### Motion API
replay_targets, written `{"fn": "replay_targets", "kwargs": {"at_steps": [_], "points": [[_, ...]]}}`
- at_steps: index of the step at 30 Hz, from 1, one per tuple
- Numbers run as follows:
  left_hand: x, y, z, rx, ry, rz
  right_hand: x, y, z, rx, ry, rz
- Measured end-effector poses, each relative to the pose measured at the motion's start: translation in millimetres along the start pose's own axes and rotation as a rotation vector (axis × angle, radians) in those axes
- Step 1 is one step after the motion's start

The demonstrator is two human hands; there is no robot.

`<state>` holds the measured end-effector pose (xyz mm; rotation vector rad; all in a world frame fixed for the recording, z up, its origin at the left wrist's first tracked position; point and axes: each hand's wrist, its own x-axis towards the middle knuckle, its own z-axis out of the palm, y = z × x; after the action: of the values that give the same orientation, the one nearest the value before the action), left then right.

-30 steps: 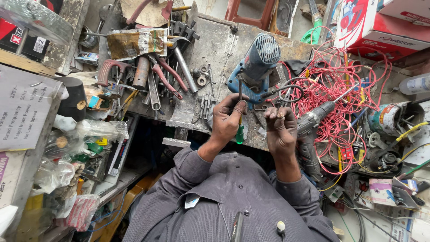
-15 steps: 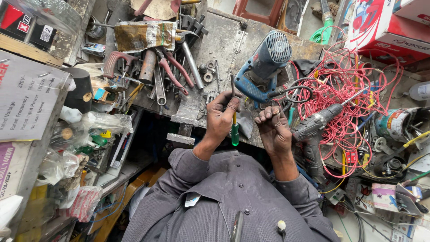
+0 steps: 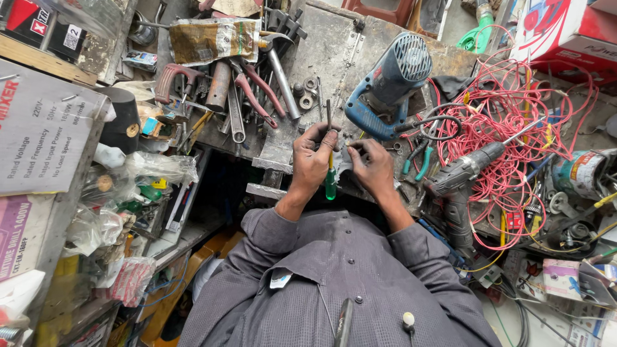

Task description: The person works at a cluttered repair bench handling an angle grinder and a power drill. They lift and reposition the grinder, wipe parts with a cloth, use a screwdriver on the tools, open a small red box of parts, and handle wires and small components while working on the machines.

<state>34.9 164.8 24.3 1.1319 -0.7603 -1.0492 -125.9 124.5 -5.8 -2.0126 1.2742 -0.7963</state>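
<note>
Left hand (image 3: 313,160) grips screwdriver (image 3: 330,173) (green-handled) — right hand (image 3: 371,168) just beside.

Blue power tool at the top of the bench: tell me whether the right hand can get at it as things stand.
Probably yes. The blue power tool lies just beyond the right hand, with only small loose parts between; but its fingers seem busy with a small part.

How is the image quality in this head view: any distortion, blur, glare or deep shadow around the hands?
Head view: wide-angle distortion bends the bench edges and boxes outward; lighting is even daylight without harsh glare; the left hand with the green-handled screwdriver and the right hand are sharp; the blue power tool and red wire tangle are crisp too; the gap under the bench beside the left forearm falls into dark shadow.
</note>
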Motion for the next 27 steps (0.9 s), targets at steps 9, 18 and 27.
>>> {"fn": "replay_targets", "kwargs": {"at_steps": [9,18,27], "points": [[2,-4,5,-0.092,-0.021,-0.072,-29,-1,-8,0.364,-0.184,0.055],[19,-21,21,0.297,-0.171,-0.012,-71,24,-7,0.650,-0.143,0.380],[30,-80,3,1.193,-0.322,0.392,-98,45,-55,0.507,0.142,0.356]]}}
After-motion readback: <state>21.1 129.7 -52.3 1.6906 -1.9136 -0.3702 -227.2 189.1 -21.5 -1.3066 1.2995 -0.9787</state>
